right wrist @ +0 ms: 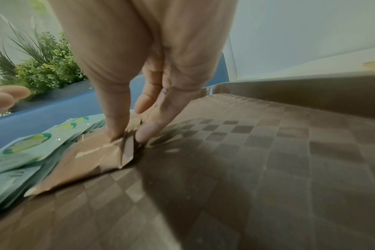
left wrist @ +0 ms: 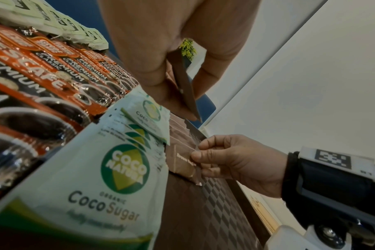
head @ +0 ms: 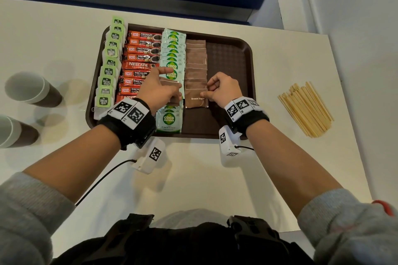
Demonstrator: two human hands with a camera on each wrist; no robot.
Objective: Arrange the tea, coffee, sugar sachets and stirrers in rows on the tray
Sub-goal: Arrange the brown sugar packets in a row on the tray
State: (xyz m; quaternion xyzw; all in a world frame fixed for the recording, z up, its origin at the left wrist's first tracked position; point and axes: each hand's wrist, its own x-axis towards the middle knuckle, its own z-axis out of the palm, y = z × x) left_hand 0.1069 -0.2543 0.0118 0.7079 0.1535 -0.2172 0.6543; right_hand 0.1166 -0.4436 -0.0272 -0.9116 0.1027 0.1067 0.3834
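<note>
Brown tray (head: 232, 54) on the white counter (head: 193, 178), four rows laid front to back. At 9 o'clock on the tray, tea bags (head: 108, 71) with green tags; next, red coffee sticks (head: 140, 58); then green-and-white coco sugar packets (head: 173, 54); then brown sugar packets (head: 195, 64), overlapping like shingles. Bare strip of tray at 3 o'clock.

Right hand (head: 223, 90) low over the tray, thumb and fingertips (right wrist: 143, 133) pinching the right edge of the nearest brown sugar packet (head: 196, 98), which lies at the 6 o'clock end of its row. Left hand (head: 157, 90) raised over the coco sugar row, fingers curled around a small stack of brown packets (left wrist: 185, 88), seen edge-on from the wrist; how many, probably several, hard to tell.

Wooden stirrers (head: 305, 109) heaped on the counter at 3 o'clock, well apart from the tray. Two paper cups (head: 30, 90) on the counter at 9 o'clock.
</note>
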